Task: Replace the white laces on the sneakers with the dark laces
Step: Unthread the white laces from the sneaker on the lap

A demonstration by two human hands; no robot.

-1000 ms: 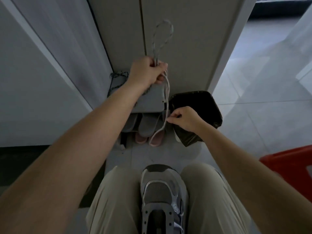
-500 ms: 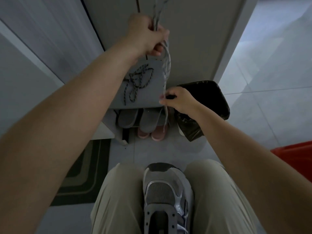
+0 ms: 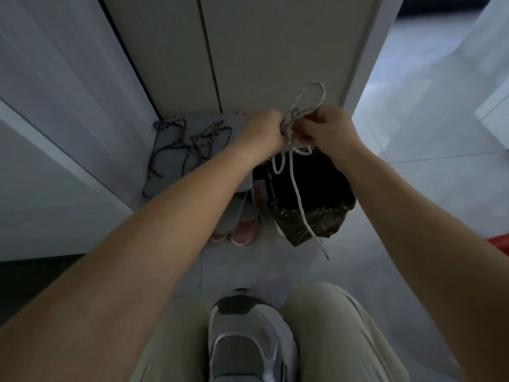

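Note:
My left hand [image 3: 264, 132] and my right hand [image 3: 327, 130] meet in front of the cabinet, both gripping a bundled white lace [image 3: 298, 194]. A loop of it sticks up above the hands and one long end hangs down over the bin. The dark laces [image 3: 192, 143] lie in a loose tangle on a grey shelf [image 3: 165, 177] to the left of my hands. A grey and white sneaker [image 3: 245, 334] with no lace rests between my knees at the bottom of the view.
A bin lined with a dark bag [image 3: 311, 194] stands under my hands. Grey and pink slippers [image 3: 237, 219] sit under the shelf. Tall cabinet doors [image 3: 261, 51] rise behind. A red object [image 3: 500, 242] shows at the right edge.
My left hand came down from high in front of the cabinet. My right hand rose to meet it, and both now hold the white lace gathered together above the bin.

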